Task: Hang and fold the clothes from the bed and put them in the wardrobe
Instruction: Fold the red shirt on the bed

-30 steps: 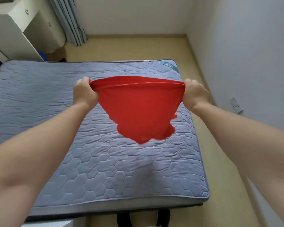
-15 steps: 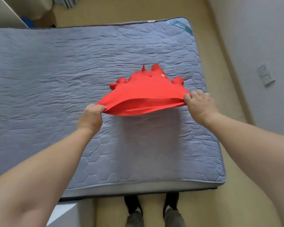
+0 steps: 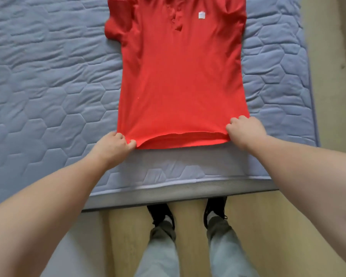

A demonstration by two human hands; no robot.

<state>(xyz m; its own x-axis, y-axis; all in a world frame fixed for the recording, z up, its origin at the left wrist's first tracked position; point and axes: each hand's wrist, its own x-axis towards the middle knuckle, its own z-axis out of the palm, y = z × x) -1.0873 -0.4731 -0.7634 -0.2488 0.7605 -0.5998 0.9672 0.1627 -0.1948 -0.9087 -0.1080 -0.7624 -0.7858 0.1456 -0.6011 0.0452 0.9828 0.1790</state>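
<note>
Head view: left hand (image 3: 113, 149), right hand (image 3: 246, 132) pinch red shirt (image 3: 180, 80) by hem; lengthwise, collar (image 3: 169, 2) seemingly points away.

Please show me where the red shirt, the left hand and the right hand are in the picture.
red shirt (image 3: 180, 80): head view, middle of its front panel.
left hand (image 3: 113, 147): head view, back of the hand gripping the hem.
right hand (image 3: 246, 130): head view, back of the hand gripping the hem.

A bright red polo shirt (image 3: 180, 76), marked on the chest by a small white patch (image 3: 201, 15) that may be a logo, is seen on a blue-grey mattress (image 3: 48, 80) quilted in a hexagon pattern. Black shoes (image 3: 159, 212) and pale grey trousers (image 3: 158, 256) are set against a light tan floor (image 3: 190, 220).
</note>
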